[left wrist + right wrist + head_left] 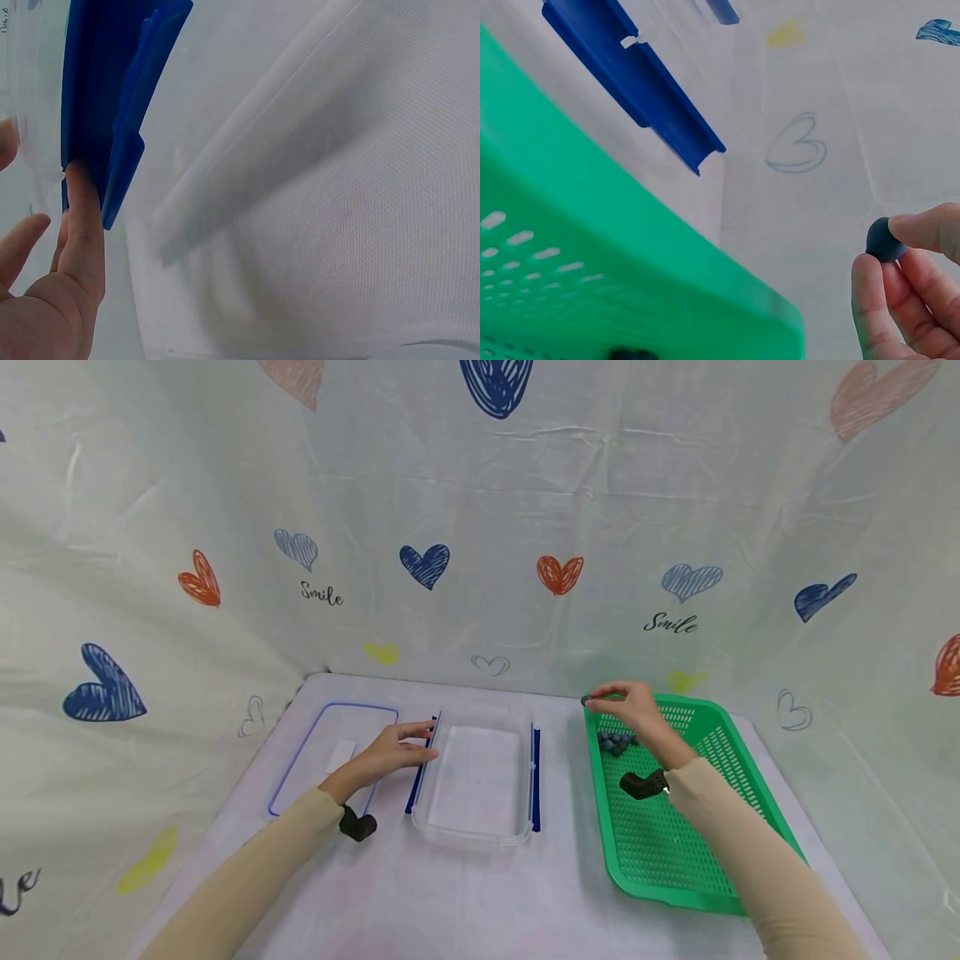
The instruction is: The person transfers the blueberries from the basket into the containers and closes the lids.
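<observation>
My right hand pinches a blueberry, dark blue and round, between thumb and fingertips. That hand is above the far left corner of a green perforated basket, where several more blueberries lie in a cluster. A clear plastic container with blue side latches stands without its lid in the middle of the table. At its left wall is my left hand, fingers extended; in the left wrist view a fairly straight finger touches the blue latch flap.
A clear lid with a blue rim lies flat left of the container, partly behind the left hand. White sheeting with printed hearts rises behind and beside the white-covered table.
</observation>
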### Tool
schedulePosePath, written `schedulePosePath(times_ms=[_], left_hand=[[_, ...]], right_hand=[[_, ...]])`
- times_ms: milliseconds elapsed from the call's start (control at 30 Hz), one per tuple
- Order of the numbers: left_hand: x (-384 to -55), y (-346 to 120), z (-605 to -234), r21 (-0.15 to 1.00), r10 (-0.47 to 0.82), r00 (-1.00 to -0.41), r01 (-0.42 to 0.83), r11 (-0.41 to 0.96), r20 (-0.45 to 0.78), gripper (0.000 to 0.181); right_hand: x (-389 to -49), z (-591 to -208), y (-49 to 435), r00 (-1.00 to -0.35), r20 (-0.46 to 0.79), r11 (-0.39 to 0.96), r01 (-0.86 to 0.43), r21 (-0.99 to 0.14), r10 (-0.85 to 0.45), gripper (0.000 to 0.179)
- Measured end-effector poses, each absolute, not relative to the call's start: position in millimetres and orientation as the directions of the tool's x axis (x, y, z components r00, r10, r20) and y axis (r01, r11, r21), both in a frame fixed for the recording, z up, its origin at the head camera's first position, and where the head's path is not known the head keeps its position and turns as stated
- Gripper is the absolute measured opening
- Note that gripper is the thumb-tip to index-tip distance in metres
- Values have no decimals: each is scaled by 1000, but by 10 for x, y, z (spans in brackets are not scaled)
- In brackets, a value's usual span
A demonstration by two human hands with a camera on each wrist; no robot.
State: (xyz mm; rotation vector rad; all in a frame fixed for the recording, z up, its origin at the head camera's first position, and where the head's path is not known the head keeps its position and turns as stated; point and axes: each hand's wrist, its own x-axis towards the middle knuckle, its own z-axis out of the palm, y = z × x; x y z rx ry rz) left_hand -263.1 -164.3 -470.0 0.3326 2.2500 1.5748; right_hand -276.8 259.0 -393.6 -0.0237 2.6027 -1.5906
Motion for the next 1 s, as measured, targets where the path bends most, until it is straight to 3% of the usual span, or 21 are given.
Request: schedulePosePath(times_ms=[700, 1000], left_hand=[[-2578, -1649, -4730, 940, 380, -907, -44, 339, -179, 71], [-2612, -1657, -4696, 937, 397, -903, -18, 350, -165, 73]], right_hand=[[-2922, -4087, 1967, -990, -51, 367, -2, -930, -134, 26], [-2972, -4127, 1675, -987, -35, 413, -34, -910, -158, 21]])
